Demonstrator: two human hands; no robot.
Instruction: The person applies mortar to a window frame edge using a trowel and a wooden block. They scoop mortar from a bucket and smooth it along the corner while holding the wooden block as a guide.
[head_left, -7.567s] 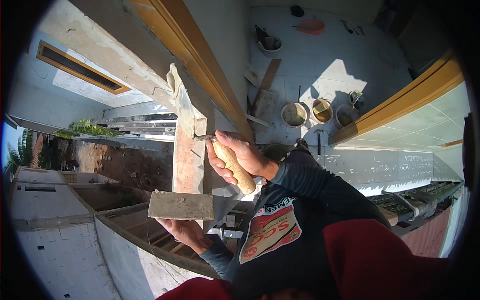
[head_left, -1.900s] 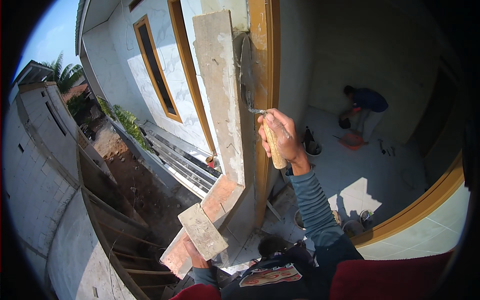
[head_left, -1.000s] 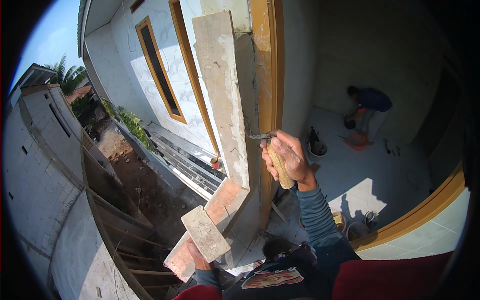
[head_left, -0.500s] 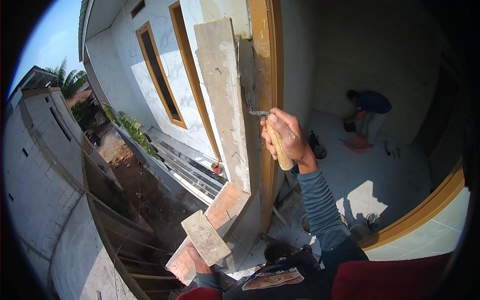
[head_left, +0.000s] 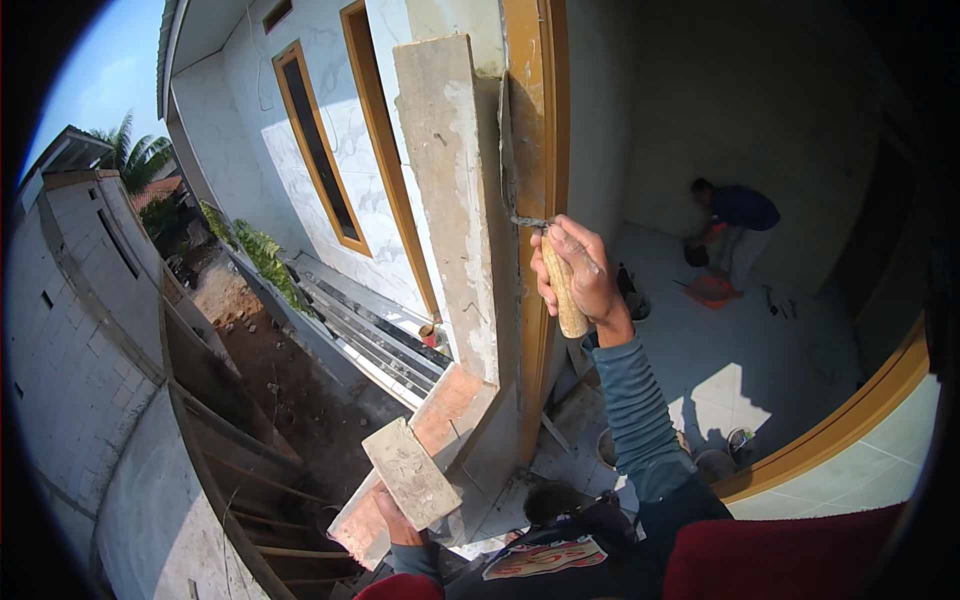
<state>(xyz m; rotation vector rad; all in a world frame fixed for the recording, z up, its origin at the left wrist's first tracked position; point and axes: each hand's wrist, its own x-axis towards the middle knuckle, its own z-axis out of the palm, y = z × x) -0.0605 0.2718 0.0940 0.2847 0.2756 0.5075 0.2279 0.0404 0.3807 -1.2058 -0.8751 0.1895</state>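
My right hand (head_left: 580,270) is wrapped round the wooden handle of a trowel (head_left: 507,150). The trowel's thin, mortar-smeared blade points up and is seen nearly edge-on, along the narrow wall edge between a long upright board (head_left: 440,190) and the orange-brown door frame (head_left: 540,110). Lower down, my left hand (head_left: 398,518) grips a flat rectangular slab (head_left: 411,472), pale and crusted with dried cement. Its fingers are partly hidden behind the slab. Under it slants a reddish, mortar-stained plank (head_left: 450,405), which meets the upright board's foot.
Nails stick out of the upright board and the plank. Inside the room on the right, a co-worker (head_left: 738,215) bends over an orange basin (head_left: 712,288); tools and buckets stand on the floor. Left of the wall is a drop to bare soil (head_left: 290,390), with a block wall (head_left: 90,280) beyond.
My right hand has moved slightly right with the trowel. The blade, seen flatter before, has turned edge-on and sits closer to the door frame. My left hand with the slab has barely moved.
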